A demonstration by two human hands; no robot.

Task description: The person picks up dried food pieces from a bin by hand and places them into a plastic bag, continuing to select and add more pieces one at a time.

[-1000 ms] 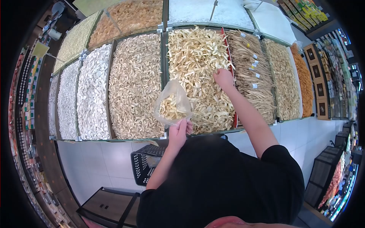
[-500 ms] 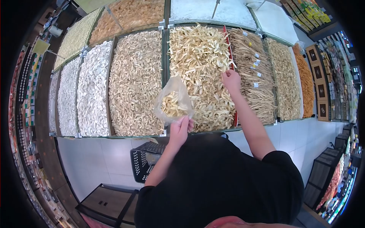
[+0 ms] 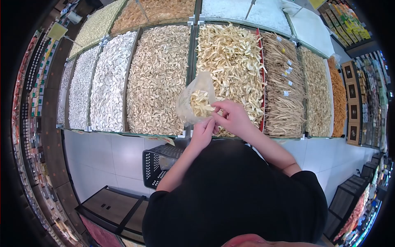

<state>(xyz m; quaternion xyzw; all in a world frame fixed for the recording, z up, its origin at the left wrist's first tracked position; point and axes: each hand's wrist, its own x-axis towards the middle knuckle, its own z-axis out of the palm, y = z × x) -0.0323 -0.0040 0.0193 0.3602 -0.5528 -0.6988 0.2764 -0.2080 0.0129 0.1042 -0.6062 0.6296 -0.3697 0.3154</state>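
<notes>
My left hand (image 3: 203,132) pinches the rim of a clear plastic bag (image 3: 188,105) near the front edge of the bins. The bag gapes open, with pale yellow dried slices (image 3: 200,101) inside. My right hand (image 3: 231,117) is at the bag's right side, just above my left fingers, its fingers curled together; what they hold, if anything, is too small to name. Behind and to the right of the bag lies a bin of the same kind of pale yellow slices (image 3: 228,53).
Left of the bag are bins of beige slices (image 3: 158,78) and white slices (image 3: 111,82). Bundled brown sticks (image 3: 282,90) with small tags lie right of a red divider (image 3: 261,74). A black basket (image 3: 154,166) stands on the floor below, left of my body.
My right hand has moved left and down from above the yellow slices to the bag. The bins have shifted right and slightly up in view. My left hand still holds the bag.
</notes>
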